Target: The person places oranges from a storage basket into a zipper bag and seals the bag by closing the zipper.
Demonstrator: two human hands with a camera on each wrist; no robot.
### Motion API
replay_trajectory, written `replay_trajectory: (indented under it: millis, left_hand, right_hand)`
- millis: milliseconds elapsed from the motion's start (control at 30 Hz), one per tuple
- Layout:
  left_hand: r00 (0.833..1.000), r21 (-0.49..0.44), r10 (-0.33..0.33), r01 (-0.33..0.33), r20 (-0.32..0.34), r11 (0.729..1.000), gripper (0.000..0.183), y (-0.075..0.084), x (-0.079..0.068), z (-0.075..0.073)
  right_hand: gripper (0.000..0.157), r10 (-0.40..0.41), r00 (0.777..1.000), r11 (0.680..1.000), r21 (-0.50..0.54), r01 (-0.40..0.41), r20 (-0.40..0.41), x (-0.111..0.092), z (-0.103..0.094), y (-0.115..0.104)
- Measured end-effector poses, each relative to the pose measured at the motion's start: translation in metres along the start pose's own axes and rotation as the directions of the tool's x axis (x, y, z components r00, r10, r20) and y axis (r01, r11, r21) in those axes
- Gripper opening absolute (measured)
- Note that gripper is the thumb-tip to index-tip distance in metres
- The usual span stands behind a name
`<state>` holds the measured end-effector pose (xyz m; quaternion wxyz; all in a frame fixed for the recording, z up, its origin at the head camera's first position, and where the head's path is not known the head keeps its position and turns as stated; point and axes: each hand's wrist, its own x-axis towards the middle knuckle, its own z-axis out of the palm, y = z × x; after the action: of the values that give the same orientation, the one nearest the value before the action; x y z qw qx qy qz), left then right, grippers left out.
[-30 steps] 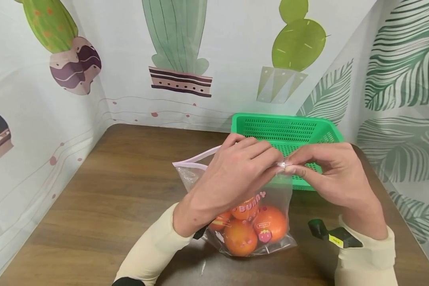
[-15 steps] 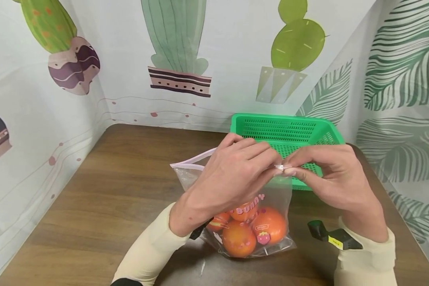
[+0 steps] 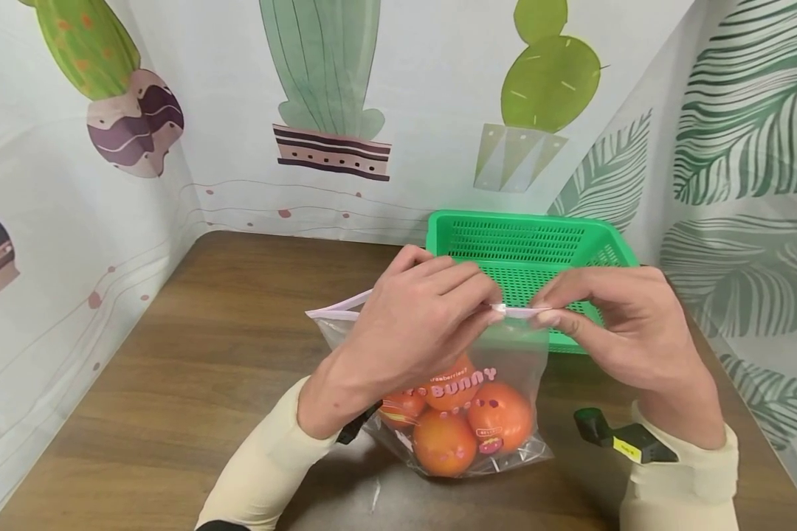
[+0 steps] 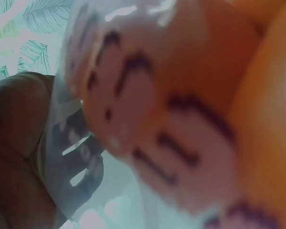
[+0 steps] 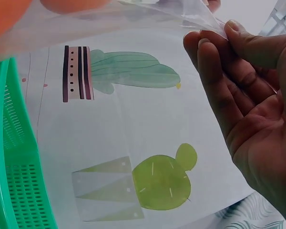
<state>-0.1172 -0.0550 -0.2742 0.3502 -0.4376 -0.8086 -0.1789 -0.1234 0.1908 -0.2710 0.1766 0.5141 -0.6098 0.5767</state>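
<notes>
A clear slider zip bag (image 3: 514,346) with pink print and a lilac zip edge stands on the table with several oranges (image 3: 445,442) inside. At its top edge, my left hand (image 3: 418,310) pinches the small white slider (image 3: 499,308). My right hand (image 3: 618,317) pinches the bag's right top corner between thumb and index finger, a short way right of the slider. Left of my left hand, the zip edge (image 3: 328,313) gapes. Oranges (image 4: 181,71) and printed film fill the left wrist view, close and blurred. The right wrist view shows my thumb and fingers (image 5: 229,38) at the bag's corner.
Behind the bag and hands, a green perforated basket (image 3: 518,225) stands at the table's back right. The brown wooden table (image 3: 239,354) is backed by a cloth printed with cacti and leaves. A thin whitish strip (image 3: 375,495) lies near the front.
My left hand has slid leftward along the bag's top with the slider. A stretch of lilac zip now shows between the two hands, while my right hand has stayed nearly still.
</notes>
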Motion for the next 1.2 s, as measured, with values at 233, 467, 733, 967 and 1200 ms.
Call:
replay_trajectory:
  millis: [233,467,733,967,1200]
  left_hand:
    - [1.0,-0.025,-0.014,0.015,0.02,1.0,0.014,-0.005,-0.008,-0.004]
    - [0.999,-0.079,-0.043,0.045,0.021,0.996,0.01,-0.014,-0.019,-0.009]
    - [0.996,-0.097,-0.071,0.076,0.05,0.992,0.009,-0.022,-0.03,-0.014]
    - [0.992,-0.118,-0.097,0.106,0.079,0.987,0.007,-0.028,-0.04,-0.019]
    - [0.985,-0.126,-0.128,0.142,0.113,0.982,0.009,-0.033,-0.048,-0.025]
  right_hand:
    - [0.016,0.013,1.0,1.0,0.008,-0.013,0.001,-0.001,-0.004,0.001]
    - [0.013,0.037,0.999,0.999,-0.006,-0.037,0.006,-0.005,-0.009,0.002]
    - [0.008,0.06,0.998,0.998,-0.006,-0.06,0.009,-0.008,-0.013,0.005]
    - [0.01,0.083,0.997,0.996,-0.043,-0.083,0.002,-0.008,-0.016,0.005]
    - [0.013,0.085,0.996,0.996,-0.023,-0.084,0.007,-0.008,-0.017,0.005]
